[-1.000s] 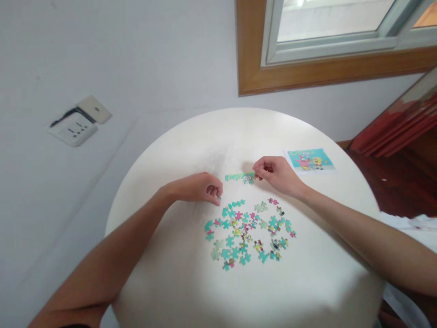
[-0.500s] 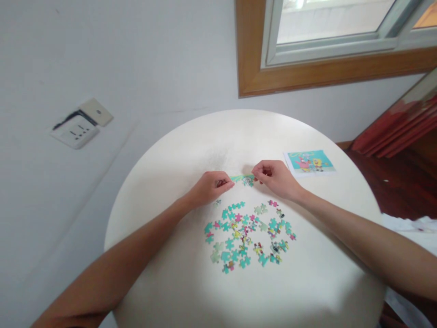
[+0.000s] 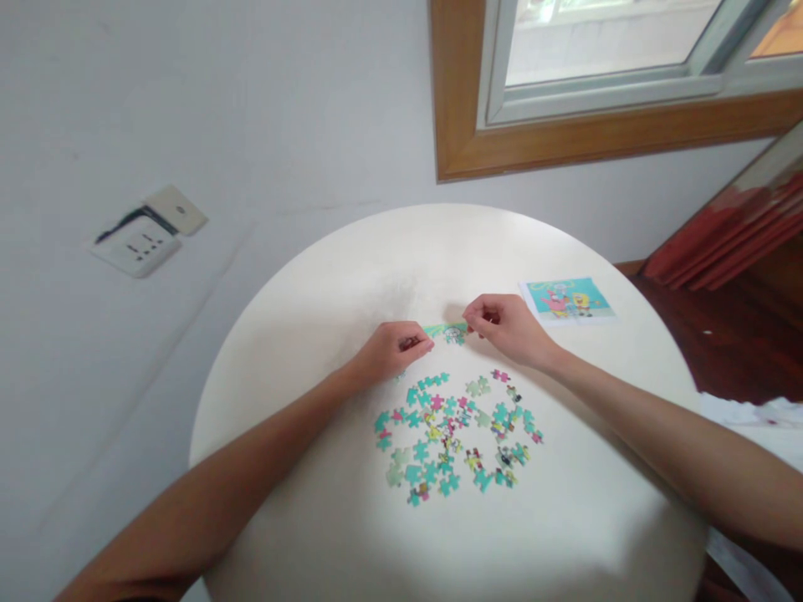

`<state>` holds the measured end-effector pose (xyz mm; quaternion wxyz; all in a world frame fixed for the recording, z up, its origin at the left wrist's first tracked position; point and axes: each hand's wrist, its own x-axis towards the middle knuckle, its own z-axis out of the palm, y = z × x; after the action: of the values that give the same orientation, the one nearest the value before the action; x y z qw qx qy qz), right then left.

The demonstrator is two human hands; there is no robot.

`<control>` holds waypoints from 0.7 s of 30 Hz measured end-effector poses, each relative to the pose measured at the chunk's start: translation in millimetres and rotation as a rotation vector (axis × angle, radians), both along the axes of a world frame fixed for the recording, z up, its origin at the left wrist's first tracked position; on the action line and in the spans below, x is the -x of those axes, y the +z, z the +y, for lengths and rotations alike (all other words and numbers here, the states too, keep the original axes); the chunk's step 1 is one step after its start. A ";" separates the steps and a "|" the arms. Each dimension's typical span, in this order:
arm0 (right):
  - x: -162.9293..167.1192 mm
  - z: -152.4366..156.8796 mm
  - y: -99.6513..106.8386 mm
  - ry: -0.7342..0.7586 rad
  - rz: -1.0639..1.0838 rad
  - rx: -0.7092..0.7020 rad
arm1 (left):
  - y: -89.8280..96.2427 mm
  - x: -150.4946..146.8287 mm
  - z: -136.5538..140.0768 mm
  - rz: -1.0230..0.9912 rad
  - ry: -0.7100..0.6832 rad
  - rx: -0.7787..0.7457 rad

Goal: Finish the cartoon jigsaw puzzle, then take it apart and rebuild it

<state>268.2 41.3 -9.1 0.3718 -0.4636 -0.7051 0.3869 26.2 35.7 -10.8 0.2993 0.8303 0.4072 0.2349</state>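
Note:
Several joined puzzle pieces (image 3: pixel 449 333) form a short green and teal strip on the table, between my two hands. My left hand (image 3: pixel 396 348) is closed, thumb and index finger pinched beside the strip's left end; anything between the fingertips is too small to make out. At the right end, my right hand (image 3: pixel 509 326) pinches the edge of the strip, its other fingers curled. Nearer to me lies a spread of loose puzzle pieces (image 3: pixel 421 450) in teal, pink, yellow and pale green. One small piece (image 3: pixel 400 376) is partly hidden under the left hand.
A printed picture card (image 3: pixel 568 301) with cartoon figures lies beyond my right hand. The round white table (image 3: pixel 339 535) stands near a wall with a socket (image 3: pixel 141 247) on the left and a wood-framed window (image 3: pixel 457 142) ahead. A red curtain (image 3: pixel 721 242) hangs at right.
My left hand has shifted slightly down and right, covering more of the small piece beneath it. The right hand keeps its place at the strip. The view has tilted a little.

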 end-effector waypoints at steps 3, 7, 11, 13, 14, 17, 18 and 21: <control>-0.1 0.3 -2.3 0.006 -0.010 0.000 | 1.4 -0.5 -2.1 0.007 -0.029 -0.008; -0.3 -0.5 -1.2 0.006 -0.010 0.002 | 3.2 -1.9 -4.2 0.021 -0.063 -0.042; 0.1 -2.0 4.0 0.007 -0.011 0.000 | 4.2 -3.6 -6.4 0.034 -0.099 -0.054; 0.2 -2.5 6.8 0.007 -0.028 0.002 | 4.3 -4.3 -7.7 0.045 -0.129 -0.060; 0.0 -2.5 7.9 0.006 -0.040 -0.001 | 4.2 -4.5 -8.2 0.052 -0.150 -0.066; -1.7 -0.9 8.6 0.005 -0.092 -0.034 | 3.0 -4.1 -7.6 0.062 -0.190 -0.120; -2.9 0.5 7.7 0.006 -0.117 -0.049 | 2.3 -3.5 -6.4 0.059 -0.183 -0.148; -8.8 6.5 2.8 -0.016 -0.244 -0.097 | 0.5 -0.5 -0.3 0.057 -0.082 -0.239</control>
<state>277.0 47.8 -6.3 0.3085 -0.4942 -0.7593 0.2900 26.7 35.4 -10.4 0.1958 0.8824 0.3503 0.2456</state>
